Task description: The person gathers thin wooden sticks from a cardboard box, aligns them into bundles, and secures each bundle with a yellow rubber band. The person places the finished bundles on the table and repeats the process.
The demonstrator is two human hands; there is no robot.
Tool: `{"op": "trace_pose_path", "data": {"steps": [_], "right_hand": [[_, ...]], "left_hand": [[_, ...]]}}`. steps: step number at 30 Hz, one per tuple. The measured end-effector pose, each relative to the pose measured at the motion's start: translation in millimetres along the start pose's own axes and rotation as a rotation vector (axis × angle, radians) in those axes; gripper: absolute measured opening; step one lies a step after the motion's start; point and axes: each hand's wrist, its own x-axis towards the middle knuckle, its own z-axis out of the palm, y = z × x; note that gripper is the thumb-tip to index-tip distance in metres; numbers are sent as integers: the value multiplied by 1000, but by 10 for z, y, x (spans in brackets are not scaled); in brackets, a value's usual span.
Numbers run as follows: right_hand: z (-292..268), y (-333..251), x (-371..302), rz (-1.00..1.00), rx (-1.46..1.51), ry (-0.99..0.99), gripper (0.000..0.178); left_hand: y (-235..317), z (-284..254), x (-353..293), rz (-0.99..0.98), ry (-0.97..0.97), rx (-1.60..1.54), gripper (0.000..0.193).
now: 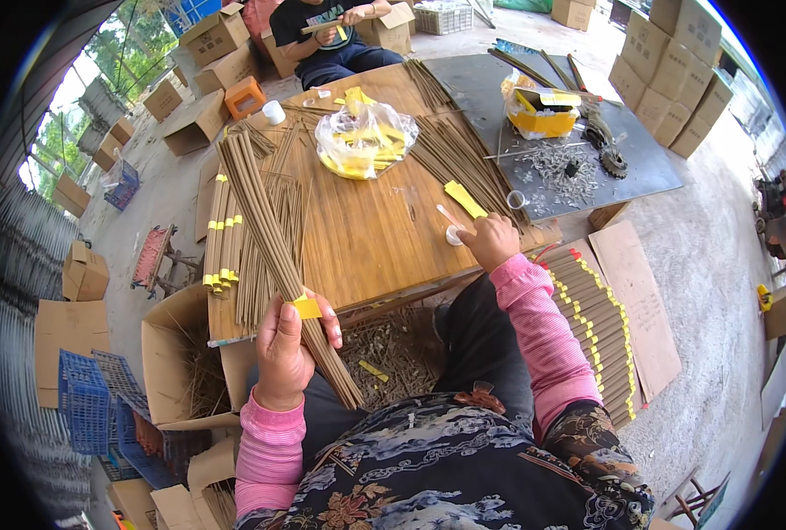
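My left hand (288,352) is wrapped round a long bundle of thin brown incense sticks (256,216). A yellow paper band (306,308) shows on the bundle beside my thumb and fingers. The bundle slants over the table's near left edge. At the table's near right, my right hand (496,241) is closed with its fingers curled; what they hold, if anything, is hidden. Just beyond its knuckles lie yellow paper strips (465,200), and whether they touch is unclear. Next to the thumb sits a small whitish cup (454,235) with a flat stick (448,215) by it.
Banded bundles (223,231) lie at the wooden table's (366,238) left, and more (592,327) on cardboard at right. A plastic bag of yellow strips (366,141) sits mid-table. A yellow box (543,113) stands on the dark tabletop. Another person (333,40) sits opposite. An open carton (176,353) stands left.
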Motion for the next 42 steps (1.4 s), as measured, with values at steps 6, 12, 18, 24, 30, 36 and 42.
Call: {"op": "trace_pose_path", "data": {"steps": [6,12,18,24,30,36,42], "right_hand": [[160,120,40,52,119,-48,30],[-154,128,-36,-16,576,25,16],[-368,106,-117,-236,165,170,7],[-251,43,-45,-251,128,226,8],[-294,41,-46,-232,143,172,8],[-485,14,-79,-161,132,153,10],[-408,113,-153,-67,171,185,11]], "left_hand": [[-21,2,44,20,-25,35,28],[-27,24,95,45,1,66,28],[-85,9,121,57,-14,96,27],[-110,31,130,55,-28,91,27],[-130,13,123,47,-15,83,27],[-132,21,135,57,-11,72,27],[-121,-47,123,68,17,-15,28]]}}
